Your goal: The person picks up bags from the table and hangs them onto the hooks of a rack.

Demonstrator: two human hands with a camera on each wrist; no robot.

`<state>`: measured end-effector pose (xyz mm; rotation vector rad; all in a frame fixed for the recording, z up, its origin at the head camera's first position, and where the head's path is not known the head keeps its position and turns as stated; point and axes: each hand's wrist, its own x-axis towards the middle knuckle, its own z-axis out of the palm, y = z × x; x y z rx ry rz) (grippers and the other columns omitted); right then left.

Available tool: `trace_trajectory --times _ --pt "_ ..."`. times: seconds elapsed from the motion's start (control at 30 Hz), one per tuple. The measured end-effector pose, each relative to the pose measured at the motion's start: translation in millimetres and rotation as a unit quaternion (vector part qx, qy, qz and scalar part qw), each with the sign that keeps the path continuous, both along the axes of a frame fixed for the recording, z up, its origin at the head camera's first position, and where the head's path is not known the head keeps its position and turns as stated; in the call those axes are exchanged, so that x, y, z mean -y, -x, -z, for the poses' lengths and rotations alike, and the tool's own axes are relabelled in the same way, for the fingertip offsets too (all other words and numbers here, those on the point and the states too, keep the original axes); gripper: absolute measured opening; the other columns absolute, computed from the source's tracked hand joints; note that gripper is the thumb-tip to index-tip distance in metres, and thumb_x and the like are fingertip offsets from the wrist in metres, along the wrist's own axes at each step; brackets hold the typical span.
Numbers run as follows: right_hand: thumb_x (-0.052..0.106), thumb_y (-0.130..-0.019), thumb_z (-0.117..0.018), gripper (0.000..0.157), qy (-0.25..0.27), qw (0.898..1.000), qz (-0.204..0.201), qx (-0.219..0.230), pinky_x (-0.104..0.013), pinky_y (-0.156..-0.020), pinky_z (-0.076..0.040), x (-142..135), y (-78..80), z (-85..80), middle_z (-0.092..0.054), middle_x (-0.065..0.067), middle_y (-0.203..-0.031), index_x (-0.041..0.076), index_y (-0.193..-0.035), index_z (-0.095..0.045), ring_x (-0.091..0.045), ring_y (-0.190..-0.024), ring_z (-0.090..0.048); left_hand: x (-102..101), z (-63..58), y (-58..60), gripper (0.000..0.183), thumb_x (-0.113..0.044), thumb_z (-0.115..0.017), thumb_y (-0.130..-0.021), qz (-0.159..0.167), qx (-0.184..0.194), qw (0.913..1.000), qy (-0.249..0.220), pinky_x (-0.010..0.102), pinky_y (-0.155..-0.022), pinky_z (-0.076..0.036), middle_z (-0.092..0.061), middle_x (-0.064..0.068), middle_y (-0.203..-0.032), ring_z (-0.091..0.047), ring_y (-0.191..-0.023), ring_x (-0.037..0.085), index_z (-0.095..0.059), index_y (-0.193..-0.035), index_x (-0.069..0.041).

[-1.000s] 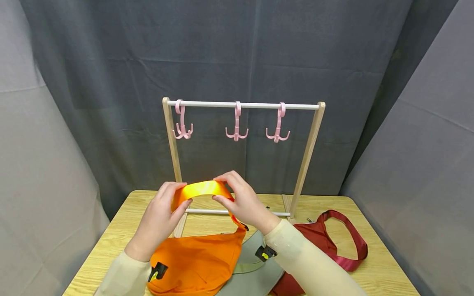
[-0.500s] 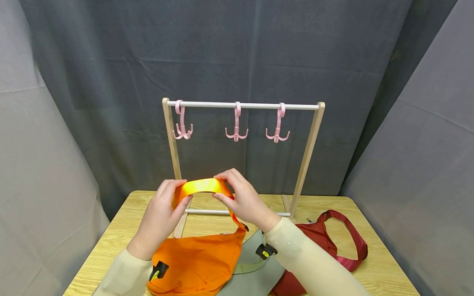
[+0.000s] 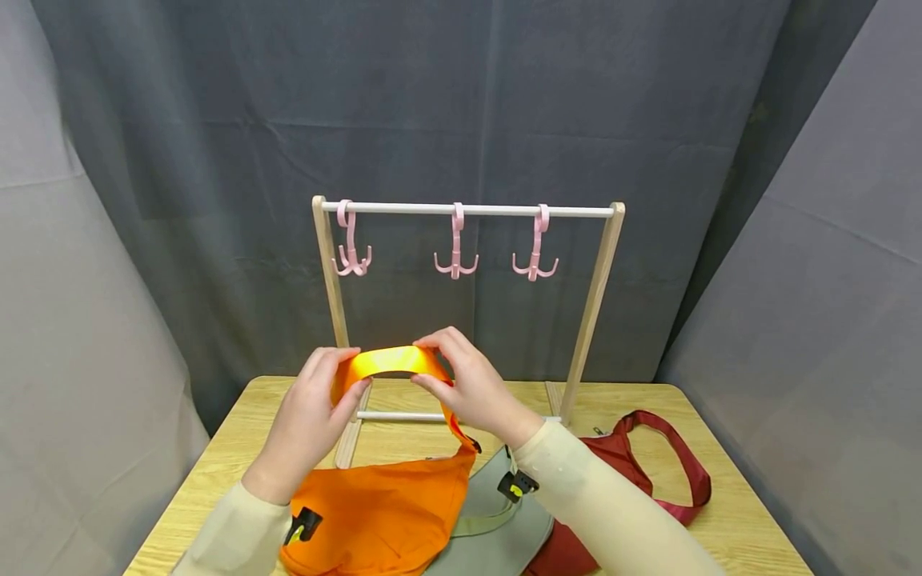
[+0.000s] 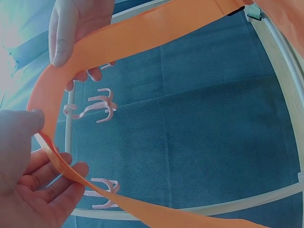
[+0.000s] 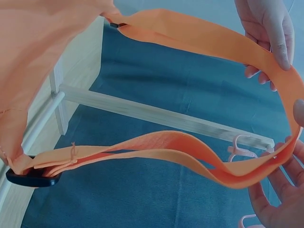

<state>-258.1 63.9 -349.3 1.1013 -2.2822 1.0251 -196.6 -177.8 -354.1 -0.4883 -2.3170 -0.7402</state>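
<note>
the left hand (image 3: 302,424) and the right hand (image 3: 475,392) pinch a shiny orange cloth strap (image 3: 392,360), likely so its loop opens wide. its soft orange cloth bag (image 3: 382,512) is below both hands. below the right hand lie a flat grey-green bag (image 3: 507,532) and a dark red cloth bag (image 3: 614,454). their insides are hidden.

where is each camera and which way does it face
Head: worn on the head, looks forward and down at the rack and orange bag; left hand, right hand and sleeves show.
Left wrist: worn there, looks past the orange strap to the cloth backdrop; both hands show.
Right wrist: worn there, looks past the strap to the backdrop; both hands show.
Wrist views share the strap and pink hooks.
</note>
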Motion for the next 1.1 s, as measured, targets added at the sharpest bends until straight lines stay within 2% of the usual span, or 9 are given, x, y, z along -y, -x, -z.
trace_trajectory --times 0.17,0.43,0.77,1.1 --pt "0.021 -0.091 -0.08 0.042 -0.005 1.0 0.001 0.012 -0.027 -0.094 -0.056 0 1.3 -3.1 -0.059 -0.001 -0.118 0.011 -0.127 -0.061 -0.012 -0.102 -0.058 1 -0.9 2.5 0.048 -0.015 -0.08 -0.091 -0.002 0.002 1.0 -0.002 0.043 -0.087 -0.061 -0.061 0.013 -0.12 -0.062 -0.096 0.025 -0.059 -0.131 -0.002" --pt "0.021 -0.092 -0.079 0.04 -0.003 1.0 -0.003 0.018 -0.037 -0.094 -0.058 1 3.0 -6.6 -0.059 -0.001 -0.117 0.011 -0.126 -0.061 -0.014 -0.101 -0.057 3 -3.1 4.4 0.048 -0.015 -0.08 -0.091 -0.001 0.008 1.0 -0.001 0.043 -0.087 -0.061 -0.06 0.013 -0.119 -0.062 -0.095 0.024 -0.058 -0.131 -0.003" --pt "0.021 -0.091 -0.08 0.041 -0.006 1.0 0.011 0.017 -0.027 -0.095 -0.056 -2 5.7 -11.2 -0.059 0.001 -0.117 0.012 -0.126 -0.061 -0.011 -0.101 -0.057 1 -9.7 8.6 0.048 -0.017 -0.08 -0.091 0.008 0.004 1.0 0.004 0.042 -0.085 -0.062 -0.061 0.013 -0.119 -0.061 -0.092 0.023 -0.058 -0.132 -0.003" --pt "0.022 -0.091 -0.08 0.04 0.002 1.0 0.008 0.014 -0.037 -0.096 -0.056 -2 9.5 -19.7 -0.06 -0.001 -0.117 0.01 -0.125 -0.062 -0.015 -0.101 -0.056 0 -22.0 12.2 0.046 -0.017 -0.078 -0.092 0.014 0.009 0.9998 -0.004 0.042 -0.083 -0.062 -0.061 0.013 -0.118 -0.06 -0.091 0.023 -0.059 -0.132 -0.002"
